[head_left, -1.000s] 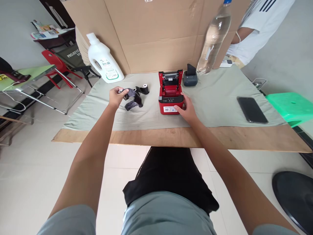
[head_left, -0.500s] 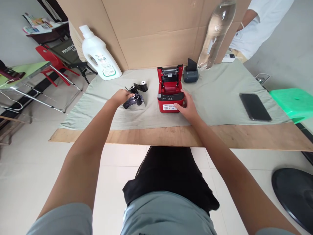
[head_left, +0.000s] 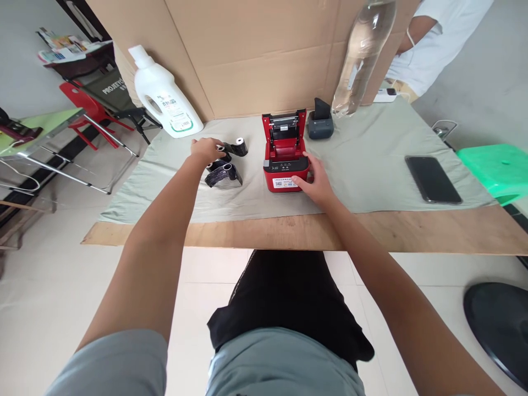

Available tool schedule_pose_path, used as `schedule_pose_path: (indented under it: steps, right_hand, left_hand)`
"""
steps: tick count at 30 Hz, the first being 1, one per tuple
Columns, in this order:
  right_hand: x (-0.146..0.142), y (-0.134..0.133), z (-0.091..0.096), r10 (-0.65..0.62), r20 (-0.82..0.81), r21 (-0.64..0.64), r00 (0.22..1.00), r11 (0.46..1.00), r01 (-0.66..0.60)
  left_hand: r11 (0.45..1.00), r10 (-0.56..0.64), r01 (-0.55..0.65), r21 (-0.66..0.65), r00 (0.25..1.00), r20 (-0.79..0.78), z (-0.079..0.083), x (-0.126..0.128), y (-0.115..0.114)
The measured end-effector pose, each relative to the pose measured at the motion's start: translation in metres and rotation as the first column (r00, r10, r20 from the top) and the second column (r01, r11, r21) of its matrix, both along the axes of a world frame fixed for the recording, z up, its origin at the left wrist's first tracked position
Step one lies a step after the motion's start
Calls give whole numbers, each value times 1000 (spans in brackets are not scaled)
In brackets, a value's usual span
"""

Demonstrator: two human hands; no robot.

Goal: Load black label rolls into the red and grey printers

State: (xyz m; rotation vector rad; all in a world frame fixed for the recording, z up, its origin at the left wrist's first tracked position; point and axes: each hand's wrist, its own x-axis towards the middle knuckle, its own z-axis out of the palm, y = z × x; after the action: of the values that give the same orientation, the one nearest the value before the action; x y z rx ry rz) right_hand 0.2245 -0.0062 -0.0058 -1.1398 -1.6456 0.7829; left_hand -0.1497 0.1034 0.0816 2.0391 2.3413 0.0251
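Observation:
A small red printer (head_left: pixel 284 168) stands on the grey-green cloth (head_left: pixel 363 165) with its lid open. My right hand (head_left: pixel 312 179) grips its front right corner, fingers pressed on it. My left hand (head_left: pixel 206 149) is further back on the left, fingers curled on a black-wrapped paper roll (head_left: pixel 236 147) with a white core. A second black-wrapped roll (head_left: pixel 225 175) lies loose on the cloth just in front of that hand.
A white detergent bottle (head_left: pixel 163 99), a small dark printer (head_left: pixel 320 124) and a tall clear bottle (head_left: pixel 363 49) stand before a cardboard wall (head_left: pixel 264 60). A black phone (head_left: pixel 433 179) lies at the right. A person in white (head_left: pixel 437 38) is behind; a green stool (head_left: pixel 495 170) is beside the table.
My left hand set the black roll it held down on the cloth and moved back to the other roll. My right hand stayed on the red printer.

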Motion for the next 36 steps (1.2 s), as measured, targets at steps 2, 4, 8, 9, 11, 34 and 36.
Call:
schedule_pose_path:
  steps: [2,4,8,9,11,34,36]
  right_hand:
    - [0,1,-1,2,3,15,1000,1000,-2]
    - [0,1,-2,2,1,27,1000,1000,-2]
    - [3,-4,8,-60,39,141,997,989,54]
    - [4,-7,15,-90,63,194,994,978,76]
    - [6,-11,35,-149,118,276,982,955,112]
    - [-25,73,151,520,337,-491,785,809,-325]
    - [-28,74,146,512,449,-451,732,838,-309]
  left_hand:
    - [1000,14,-15,-20,999,-34,-2,3,2]
    - [999,-14,15,29,999,-49,-3,4,-2]
    - [917,-213,219,332,976,-54,4,9,-25]
    - [873,-278,275,404,959,-51,8,14,-33]
    - [777,-407,372,507,912,-45,16,30,-51]
    - [312,-698,392,865,712,-71,-50,124,-106]
    - [303,-747,416,857,662,-57,-51,124,-107]
